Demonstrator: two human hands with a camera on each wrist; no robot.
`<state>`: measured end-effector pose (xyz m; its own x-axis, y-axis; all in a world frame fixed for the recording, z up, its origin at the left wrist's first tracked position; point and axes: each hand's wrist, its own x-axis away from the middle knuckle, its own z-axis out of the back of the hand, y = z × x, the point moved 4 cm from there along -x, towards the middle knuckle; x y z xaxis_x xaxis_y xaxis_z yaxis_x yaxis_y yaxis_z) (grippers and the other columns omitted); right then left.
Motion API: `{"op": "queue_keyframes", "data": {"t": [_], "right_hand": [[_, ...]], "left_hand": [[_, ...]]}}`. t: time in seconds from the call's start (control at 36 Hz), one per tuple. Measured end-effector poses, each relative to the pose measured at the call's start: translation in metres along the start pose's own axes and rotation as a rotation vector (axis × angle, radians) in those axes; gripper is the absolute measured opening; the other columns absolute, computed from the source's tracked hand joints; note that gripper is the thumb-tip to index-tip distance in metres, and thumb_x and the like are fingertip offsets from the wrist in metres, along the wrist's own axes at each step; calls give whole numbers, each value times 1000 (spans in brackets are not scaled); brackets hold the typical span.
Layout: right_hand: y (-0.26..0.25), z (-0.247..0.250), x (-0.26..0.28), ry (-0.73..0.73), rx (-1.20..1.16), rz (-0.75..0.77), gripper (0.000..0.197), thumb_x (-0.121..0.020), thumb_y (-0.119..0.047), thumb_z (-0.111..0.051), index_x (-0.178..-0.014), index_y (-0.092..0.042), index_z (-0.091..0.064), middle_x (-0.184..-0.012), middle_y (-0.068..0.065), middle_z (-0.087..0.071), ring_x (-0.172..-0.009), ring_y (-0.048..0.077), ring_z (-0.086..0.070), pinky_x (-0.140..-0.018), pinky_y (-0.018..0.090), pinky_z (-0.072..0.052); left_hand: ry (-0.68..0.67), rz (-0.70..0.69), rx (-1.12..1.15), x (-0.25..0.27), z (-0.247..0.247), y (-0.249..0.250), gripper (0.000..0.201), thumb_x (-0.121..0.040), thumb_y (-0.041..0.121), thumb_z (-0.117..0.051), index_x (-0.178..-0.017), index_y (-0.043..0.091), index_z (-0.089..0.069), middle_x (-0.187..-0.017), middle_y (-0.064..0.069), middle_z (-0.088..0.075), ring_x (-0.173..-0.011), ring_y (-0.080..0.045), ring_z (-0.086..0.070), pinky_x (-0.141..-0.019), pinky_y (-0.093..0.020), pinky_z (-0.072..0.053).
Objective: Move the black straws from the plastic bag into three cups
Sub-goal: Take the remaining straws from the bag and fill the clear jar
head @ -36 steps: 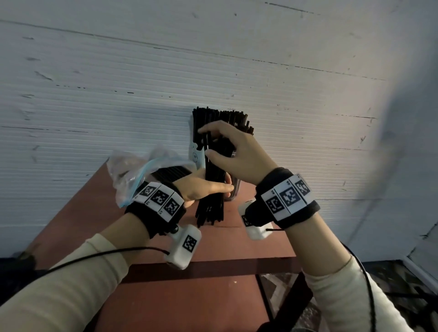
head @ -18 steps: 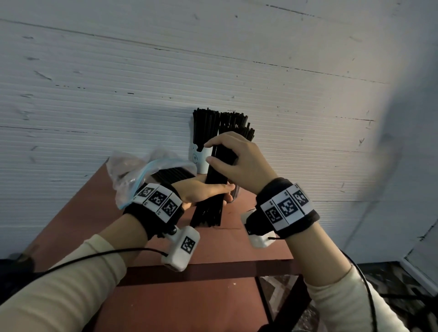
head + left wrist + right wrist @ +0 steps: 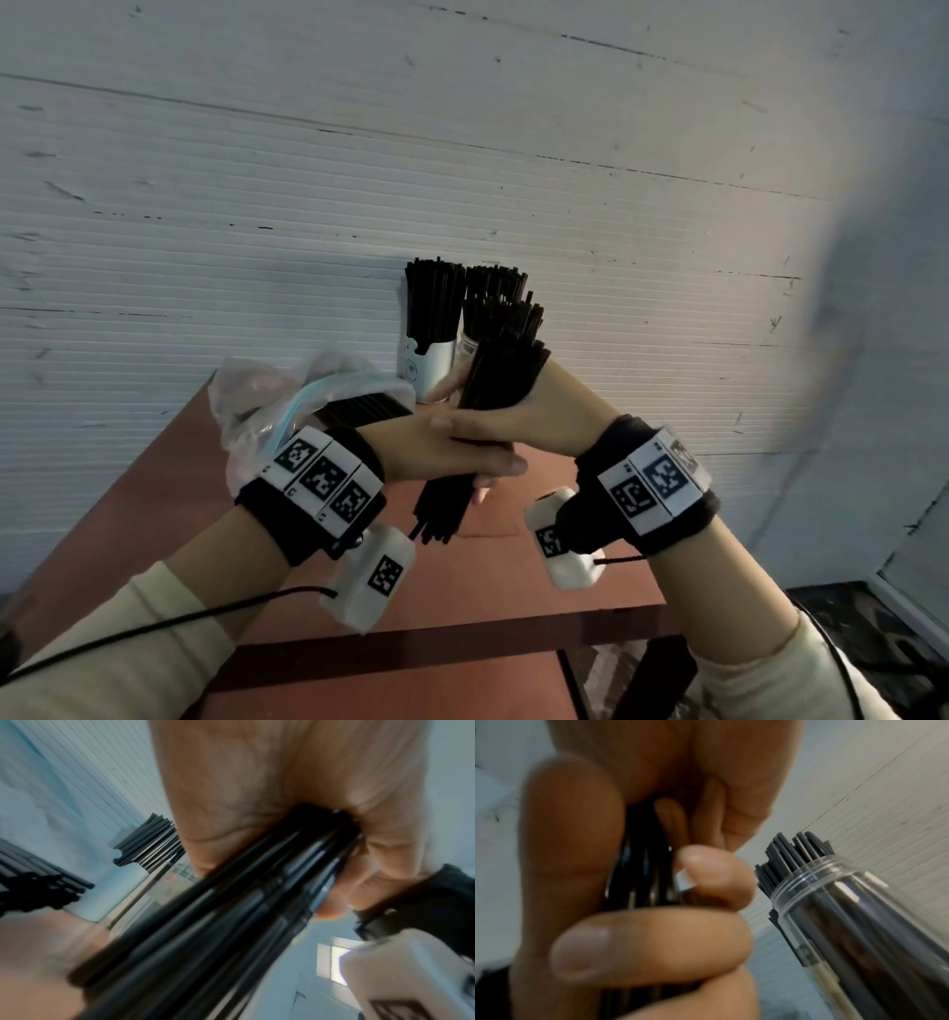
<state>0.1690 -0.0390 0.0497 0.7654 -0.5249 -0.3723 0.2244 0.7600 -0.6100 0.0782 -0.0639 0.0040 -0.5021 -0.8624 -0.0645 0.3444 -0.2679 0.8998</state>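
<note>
Both of my hands grip one bundle of black straws (image 3: 500, 370) above the table, tilted with its top toward the cups. My left hand (image 3: 477, 462) wraps the bundle's lower part (image 3: 257, 902); my right hand (image 3: 513, 411) curls round it just above (image 3: 641, 872). A white cup (image 3: 431, 365) full of straws stands at the wall, with a clear cup (image 3: 847, 912) of straws right beside it. The plastic bag (image 3: 257, 395) lies at the left with more black straws (image 3: 369, 408) showing at its mouth. I see only two cups.
The reddish-brown table (image 3: 154, 514) is narrow and butts against a white ribbed wall (image 3: 462, 154). Its front edge and right corner (image 3: 616, 622) drop to a dark floor.
My right hand has slid down the bundle from its top until it sits just above my left hand. The bundle has tilted further and moved closer to the cups.
</note>
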Motion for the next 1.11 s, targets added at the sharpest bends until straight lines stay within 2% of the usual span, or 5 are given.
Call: {"op": "queue_keyframes", "data": {"t": [0.14, 0.36, 0.53, 0.86, 1.11], "right_hand": [[-3, 22, -11, 208, -47, 80, 13, -82, -6, -72, -77, 2, -63, -71, 7, -65, -68, 15, -64, -63, 26, -54], [4, 113, -41, 618, -252, 62, 15, -78, -15, -71, -84, -2, -67, -71, 3, -62, -64, 14, -58, -51, 22, -41], [24, 144, -67, 633, -280, -40, 9, -77, -19, -71, -78, -11, -66, -79, 9, -64, -69, 24, -53, -50, 25, -34], [53, 148, -100, 539, -99, -164, 30, -71, -24, -73, -85, 1, -63, -78, 11, -58, -70, 23, -54, -59, 35, -39], [59, 111, -110, 380, 48, -146, 19, -79, -13, -69, -69, -6, -55, -58, 1, -46, -43, 4, -42, -41, 15, -32]], "left_hand": [[220, -60, -70, -5, 13, 12, 12, -85, 12, -73, -83, 6, -62, -67, -6, -62, -64, -5, -64, -63, -20, -54], [791, -184, -88, -34, 62, -17, 109, -41, 61, -81, -130, 44, -21, -123, 7, -38, -117, -4, -44, -95, -19, -39], [605, -4, -31, -67, 81, -32, 151, -42, 52, -92, -152, 34, 10, -158, 5, -13, -139, -6, -20, -108, -27, -23], [539, -45, 33, -85, 88, -65, 93, -61, 24, -90, -137, 19, -37, -125, 12, -60, -110, 7, -57, -91, -15, -44], [552, -49, 25, -87, 88, -70, 89, -63, 22, -90, -134, 19, -37, -123, 12, -60, -110, 9, -56, -95, -19, -44]]}}
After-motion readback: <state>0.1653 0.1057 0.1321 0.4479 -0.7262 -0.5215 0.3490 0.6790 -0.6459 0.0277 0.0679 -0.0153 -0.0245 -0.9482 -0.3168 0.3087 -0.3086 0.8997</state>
